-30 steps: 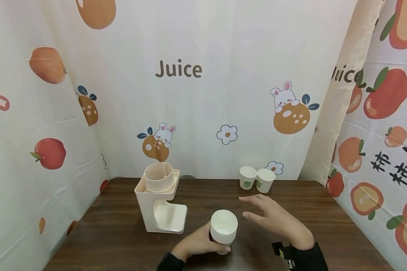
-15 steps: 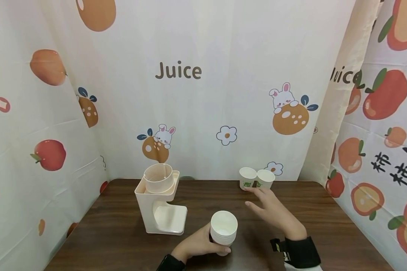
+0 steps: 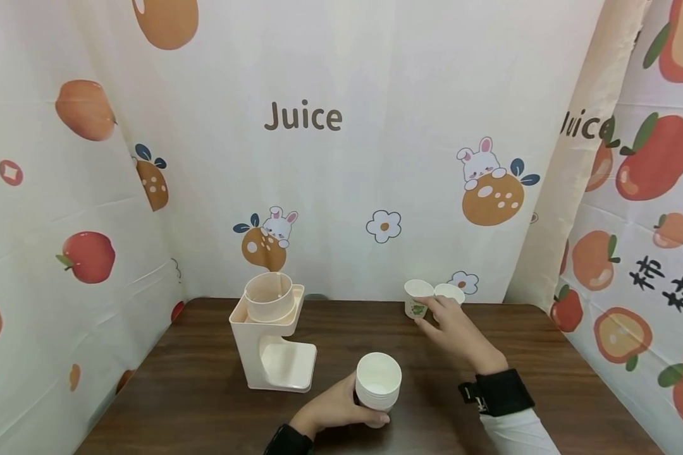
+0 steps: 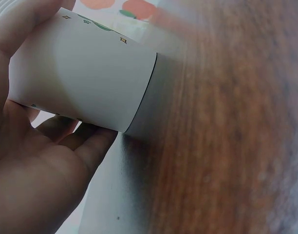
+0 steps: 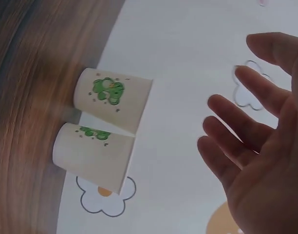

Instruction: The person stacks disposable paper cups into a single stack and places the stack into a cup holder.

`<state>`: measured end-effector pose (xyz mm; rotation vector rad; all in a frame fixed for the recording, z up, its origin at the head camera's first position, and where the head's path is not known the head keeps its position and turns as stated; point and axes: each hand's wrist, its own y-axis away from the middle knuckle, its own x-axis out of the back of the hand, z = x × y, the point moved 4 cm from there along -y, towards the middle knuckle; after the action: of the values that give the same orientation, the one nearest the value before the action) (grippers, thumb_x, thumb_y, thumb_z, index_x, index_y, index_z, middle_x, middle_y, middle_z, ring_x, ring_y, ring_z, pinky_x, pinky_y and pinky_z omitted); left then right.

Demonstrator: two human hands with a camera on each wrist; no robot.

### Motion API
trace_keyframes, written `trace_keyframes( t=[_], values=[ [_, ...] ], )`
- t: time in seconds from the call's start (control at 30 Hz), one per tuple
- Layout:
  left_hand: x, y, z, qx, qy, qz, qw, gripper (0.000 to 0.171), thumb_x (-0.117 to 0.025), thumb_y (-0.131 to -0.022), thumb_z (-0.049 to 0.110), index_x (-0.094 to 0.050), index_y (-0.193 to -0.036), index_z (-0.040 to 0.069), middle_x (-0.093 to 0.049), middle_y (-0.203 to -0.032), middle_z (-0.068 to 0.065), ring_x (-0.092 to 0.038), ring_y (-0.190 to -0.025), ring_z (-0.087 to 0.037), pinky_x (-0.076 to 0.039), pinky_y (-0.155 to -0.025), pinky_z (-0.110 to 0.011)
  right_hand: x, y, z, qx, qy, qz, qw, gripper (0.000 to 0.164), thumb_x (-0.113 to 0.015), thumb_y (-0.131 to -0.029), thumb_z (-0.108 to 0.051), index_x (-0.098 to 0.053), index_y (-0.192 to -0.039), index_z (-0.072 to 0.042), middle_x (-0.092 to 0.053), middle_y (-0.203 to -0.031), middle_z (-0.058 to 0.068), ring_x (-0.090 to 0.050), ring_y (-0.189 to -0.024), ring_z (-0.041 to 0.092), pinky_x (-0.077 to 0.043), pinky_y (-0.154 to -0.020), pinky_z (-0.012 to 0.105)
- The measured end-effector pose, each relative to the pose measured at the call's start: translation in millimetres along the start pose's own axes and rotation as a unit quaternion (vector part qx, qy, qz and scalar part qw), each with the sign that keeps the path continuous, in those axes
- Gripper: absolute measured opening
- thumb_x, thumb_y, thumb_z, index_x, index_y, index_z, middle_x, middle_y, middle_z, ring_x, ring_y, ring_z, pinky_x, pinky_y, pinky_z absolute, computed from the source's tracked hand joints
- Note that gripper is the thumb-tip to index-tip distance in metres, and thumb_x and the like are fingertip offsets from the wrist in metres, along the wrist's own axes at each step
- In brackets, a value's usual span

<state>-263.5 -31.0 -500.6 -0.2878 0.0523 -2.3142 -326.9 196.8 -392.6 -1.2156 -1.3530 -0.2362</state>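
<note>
My left hand (image 3: 337, 406) grips a stack of white paper cups (image 3: 378, 373) near the front middle of the table. In the left wrist view, the thumb and fingers wrap the cup (image 4: 85, 73), which has small green and yellow marks. My right hand (image 3: 456, 328) is stretched toward two white paper cups at the back right. One cup (image 3: 417, 304) shows a green print; the other (image 3: 449, 291) is partly hidden behind the hand. In the right wrist view, the right hand's fingers (image 5: 241, 126) are spread and loosely bent, apart from both cups.
A cream stand (image 3: 262, 341) with a flat base stands on the left of the dark wooden table (image 3: 193, 385). A round cream container (image 3: 269, 297) sits in its top. Behind and at the sides hang fruit-printed curtains (image 3: 375, 158).
My right hand has moved away from me to the two cups at the back and now covers part of one. The left hand keeps its hold on the stack, in the same place.
</note>
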Motion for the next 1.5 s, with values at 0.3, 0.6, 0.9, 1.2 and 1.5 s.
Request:
trace_keyframes(
  t=[0.3, 0.6, 0.9, 1.2, 1.5],
  values=[
    [-0.3, -0.4, 1.5, -0.004, -0.012, 0.002, 0.9999, 0.076, -0.077, -0.076, 0.024, -0.032, -0.137, 0.032, -0.051, -0.127, 0.005, -0.048, -0.113, -0.014, -0.035, -0.098, -0.047, -12, -20, 28, -0.019, 0.028, -0.008, 0.999, 0.043, -0.065, -0.086, -0.021, -0.055, -0.125, -0.006, -0.058, -0.115, 0.017, -0.049, -0.100, 0.028, -0.045, -0.082, 0.050],
    [0.1, -0.5, 1.8, -0.007, -0.010, -0.001, 0.9999, 0.076, -0.078, -0.076, 0.022, -0.033, -0.136, 0.031, -0.052, -0.127, 0.005, -0.049, -0.113, -0.014, -0.034, -0.098, -0.047, -22, -25, 44, -0.021, 0.037, -0.016, 0.999, 0.044, -0.065, -0.085, -0.019, -0.055, -0.124, 0.000, -0.056, -0.114, 0.024, -0.049, -0.105, 0.038, -0.043, -0.085, 0.057],
    [0.3, -1.1, 2.2, -0.008, -0.010, -0.004, 0.9999, 0.077, -0.077, -0.076, 0.023, -0.032, -0.137, 0.032, -0.051, -0.127, 0.005, -0.048, -0.114, -0.014, -0.033, -0.099, -0.048, -32, -34, 56, -0.046, 0.062, -0.051, 0.996, 0.044, -0.063, -0.087, -0.024, -0.054, -0.127, -0.006, -0.055, -0.121, 0.020, -0.047, -0.113, 0.035, -0.042, -0.092, 0.056],
    [0.2, -0.9, 0.5, -0.009, -0.005, -0.005, 0.9999, 0.077, -0.078, -0.075, 0.021, -0.032, -0.136, 0.031, -0.052, -0.128, 0.005, -0.048, -0.114, -0.015, -0.033, -0.099, -0.048, -44, -62, 67, -0.077, 0.095, -0.100, 0.988, 0.048, -0.061, -0.088, -0.032, -0.052, -0.131, -0.012, -0.052, -0.127, 0.020, -0.045, -0.115, 0.037, -0.041, -0.093, 0.058],
    [-1.6, -0.5, -0.3, -0.012, -0.007, -0.003, 0.9999, 0.076, -0.078, -0.075, 0.021, -0.034, -0.135, 0.031, -0.053, -0.126, 0.005, -0.049, -0.113, -0.014, -0.033, -0.099, -0.047, -47, -71, 68, -0.144, 0.099, -0.175, 0.969, 0.052, -0.059, -0.089, -0.039, -0.049, -0.134, -0.014, -0.044, -0.135, 0.025, -0.039, -0.120, 0.042, -0.038, -0.094, 0.062]
  ],
)
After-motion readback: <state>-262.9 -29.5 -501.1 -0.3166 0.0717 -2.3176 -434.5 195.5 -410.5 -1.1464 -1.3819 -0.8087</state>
